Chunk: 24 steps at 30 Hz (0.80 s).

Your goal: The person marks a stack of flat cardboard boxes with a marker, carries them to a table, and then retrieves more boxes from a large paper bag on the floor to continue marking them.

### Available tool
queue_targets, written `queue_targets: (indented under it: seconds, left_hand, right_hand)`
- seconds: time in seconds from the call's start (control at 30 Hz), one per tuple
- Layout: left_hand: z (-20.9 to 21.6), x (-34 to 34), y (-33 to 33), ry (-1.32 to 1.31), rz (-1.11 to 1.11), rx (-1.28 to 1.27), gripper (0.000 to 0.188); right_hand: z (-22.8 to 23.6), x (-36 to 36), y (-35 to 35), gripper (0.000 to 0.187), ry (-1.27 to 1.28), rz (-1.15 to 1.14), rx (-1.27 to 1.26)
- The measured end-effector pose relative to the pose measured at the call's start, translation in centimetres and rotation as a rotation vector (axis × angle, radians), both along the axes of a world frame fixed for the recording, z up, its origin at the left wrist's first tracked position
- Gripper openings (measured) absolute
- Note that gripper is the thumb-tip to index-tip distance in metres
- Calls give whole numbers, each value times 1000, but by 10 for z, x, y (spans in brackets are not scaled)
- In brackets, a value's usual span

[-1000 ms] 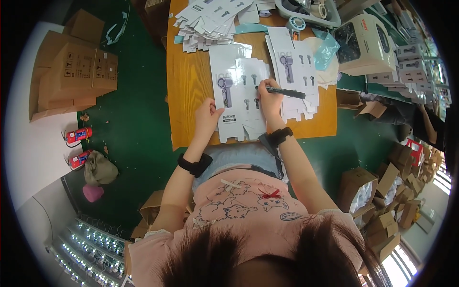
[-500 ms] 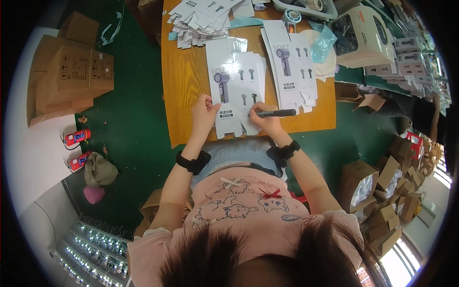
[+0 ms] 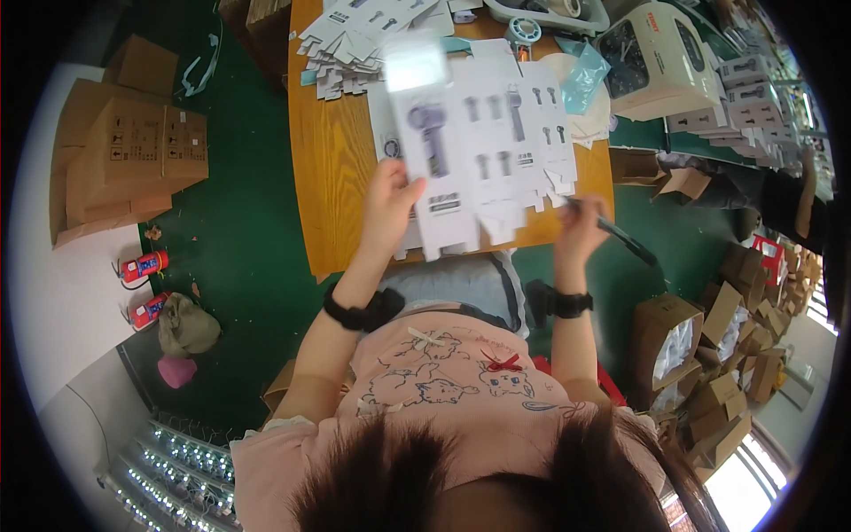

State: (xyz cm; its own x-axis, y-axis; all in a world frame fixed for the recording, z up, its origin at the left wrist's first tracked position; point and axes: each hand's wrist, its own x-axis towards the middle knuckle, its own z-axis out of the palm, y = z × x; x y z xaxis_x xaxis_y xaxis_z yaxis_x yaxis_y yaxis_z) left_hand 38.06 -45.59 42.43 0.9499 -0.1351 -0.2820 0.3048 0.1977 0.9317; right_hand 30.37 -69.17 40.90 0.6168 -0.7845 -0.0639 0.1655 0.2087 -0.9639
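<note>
A flat, unfolded white box [image 3: 452,182] printed with a handheld fan is raised and blurred. My left hand [image 3: 388,204] pinches it by its left edge. Under and beside it, part of a pile of similar flat boxes [image 3: 379,115] shows on the table, mostly hidden. Another pile of flat boxes [image 3: 542,106] lies to the right, partly covered by the raised one. Past the table's right edge, my right hand [image 3: 581,235] is closed round a black marker pen [image 3: 631,245], which slants down to the right. Both wrists wear black bands.
More flat boxes [image 3: 355,44] lie heaped at the far left of the wooden table [image 3: 332,177]. A small fan [image 3: 523,34], a blue plastic bag [image 3: 585,75] and a cream machine [image 3: 660,62] are at the far right. Cardboard cartons [image 3: 146,142] stand on the floor.
My left hand has lifted the box from the near pile and shifted it right, toward the other pile. My right hand has moved right with the marker pen, away from the boxes.
</note>
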Motion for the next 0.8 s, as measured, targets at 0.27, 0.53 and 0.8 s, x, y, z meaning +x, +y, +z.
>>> queue_targets:
  seconds: [0.27,0.53,0.8]
  left_hand:
    - [-11,42,-91,-750,-271,570,48]
    - [-56,15,27,-469,-63,1055,46]
    - [-61,-6,42,-108,-100,813,27]
  right_hand:
    - [15,-24,-42,8,-80,-207,-91]
    - [-9,32,36,9,156,415,-206]
    - [-47,86,89,11,279,546,-131]
